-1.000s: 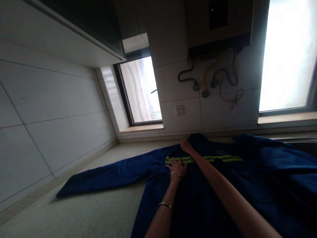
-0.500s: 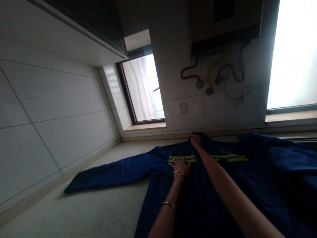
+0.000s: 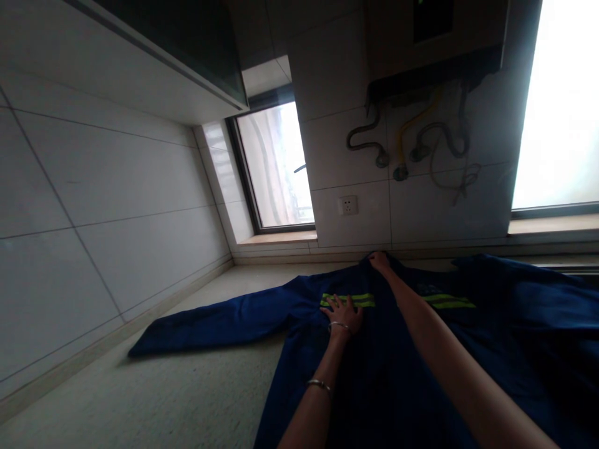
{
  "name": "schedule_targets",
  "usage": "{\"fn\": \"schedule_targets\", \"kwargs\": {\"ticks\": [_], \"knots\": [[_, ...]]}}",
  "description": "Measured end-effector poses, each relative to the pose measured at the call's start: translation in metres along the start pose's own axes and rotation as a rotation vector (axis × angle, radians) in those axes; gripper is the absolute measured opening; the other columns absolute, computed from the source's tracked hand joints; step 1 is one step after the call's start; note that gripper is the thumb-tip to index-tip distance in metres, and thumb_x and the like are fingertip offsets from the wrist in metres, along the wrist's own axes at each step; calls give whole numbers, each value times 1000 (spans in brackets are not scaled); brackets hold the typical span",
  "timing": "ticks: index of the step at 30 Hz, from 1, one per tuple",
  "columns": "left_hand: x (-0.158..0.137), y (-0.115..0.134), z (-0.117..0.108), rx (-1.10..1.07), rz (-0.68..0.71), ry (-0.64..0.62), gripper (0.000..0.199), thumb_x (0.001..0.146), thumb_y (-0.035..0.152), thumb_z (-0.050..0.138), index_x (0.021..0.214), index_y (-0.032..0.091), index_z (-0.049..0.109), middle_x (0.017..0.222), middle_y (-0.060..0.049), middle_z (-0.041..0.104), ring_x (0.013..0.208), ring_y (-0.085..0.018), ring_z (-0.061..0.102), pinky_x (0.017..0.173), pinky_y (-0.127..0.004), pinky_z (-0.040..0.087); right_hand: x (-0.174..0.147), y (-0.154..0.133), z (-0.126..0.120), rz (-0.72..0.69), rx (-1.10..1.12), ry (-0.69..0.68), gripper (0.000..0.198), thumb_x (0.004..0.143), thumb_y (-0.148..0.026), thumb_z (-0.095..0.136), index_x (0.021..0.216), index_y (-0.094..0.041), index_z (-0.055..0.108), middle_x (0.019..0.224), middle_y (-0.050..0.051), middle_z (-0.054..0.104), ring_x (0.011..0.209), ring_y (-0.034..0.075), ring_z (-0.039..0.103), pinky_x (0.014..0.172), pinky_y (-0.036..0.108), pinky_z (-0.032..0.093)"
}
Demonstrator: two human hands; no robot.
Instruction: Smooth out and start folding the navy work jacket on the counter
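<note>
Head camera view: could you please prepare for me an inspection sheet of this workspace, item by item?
Surface: pale, speckled countertop against the wall.
Things handled: blue jacket laid out, yellow-green stripes upward, one sleeve stretched toward the picture's left.
Clutter: nothing seen.
Left hand: fingers spread on the jacket, over a stripe.
Right hand: at the collar; grip unclear.
Cables: thin, pale cord hanging below a wall unit, beside a yellow hose.
Surroundings: tiled wall, two windows, socket.
</note>
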State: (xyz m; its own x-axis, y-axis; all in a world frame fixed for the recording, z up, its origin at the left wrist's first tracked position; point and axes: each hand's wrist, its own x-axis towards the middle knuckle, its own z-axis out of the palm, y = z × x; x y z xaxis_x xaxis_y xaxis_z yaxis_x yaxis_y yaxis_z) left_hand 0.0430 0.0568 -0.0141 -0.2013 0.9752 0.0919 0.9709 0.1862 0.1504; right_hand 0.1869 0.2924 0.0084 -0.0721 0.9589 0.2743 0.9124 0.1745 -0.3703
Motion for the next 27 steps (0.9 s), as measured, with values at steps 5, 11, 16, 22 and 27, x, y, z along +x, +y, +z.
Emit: {"fn": "schedule_targets", "kwargs": {"ticks": [5, 11, 16, 22, 27], "knots": [[1, -1, 1, 6, 3, 14, 67, 83, 59, 24, 140, 25, 33, 148, -15, 24, 133, -45, 14, 96, -71, 9, -17, 2, 13, -7, -90, -43, 42, 85, -17, 35, 120, -15, 58, 137, 15, 40, 130, 28, 28, 106, 50, 16], [0, 1, -2, 22, -17, -13, 66, 83, 59, 25, 140, 27, 32, 148, -14, 24, 134, -43, 14, 97, -70, 7, -30, -18, 27, 42, -164, 17, 57, 86, -29, 36, 140, -9, 35, 148, 21, 17, 135, 39, 7, 101, 64, -2], [2, 1, 2, 24, -9, 8, 67, 82, 60, 25, 141, 27, 31, 149, -14, 23, 134, -43, 14, 96, -71, 7, -32, -48, 41, -154, -140, -71, 50, 88, -36, 33, 123, -9, 56, 137, 21, 40, 131, 33, 26, 108, 50, 9], [5, -1, 7, 23, -2, 20, 66, 83, 60, 24, 140, 27, 31, 148, -14, 23, 134, -43, 14, 96, -71, 7, -37, -54, 57, -134, -116, -208, 71, 84, -65, 28, 138, -20, 39, 149, 13, 20, 134, 36, 15, 101, 64, 10], [4, 0, 2, 16, -3, 6, 66, 83, 59, 25, 139, 26, 34, 148, -15, 24, 133, -44, 14, 96, -71, 9, -40, -54, 57, -138, -162, 22, 64, 86, -55, 33, 140, -20, 35, 151, 13, 8, 136, 38, 1, 102, 62, -2]]}}
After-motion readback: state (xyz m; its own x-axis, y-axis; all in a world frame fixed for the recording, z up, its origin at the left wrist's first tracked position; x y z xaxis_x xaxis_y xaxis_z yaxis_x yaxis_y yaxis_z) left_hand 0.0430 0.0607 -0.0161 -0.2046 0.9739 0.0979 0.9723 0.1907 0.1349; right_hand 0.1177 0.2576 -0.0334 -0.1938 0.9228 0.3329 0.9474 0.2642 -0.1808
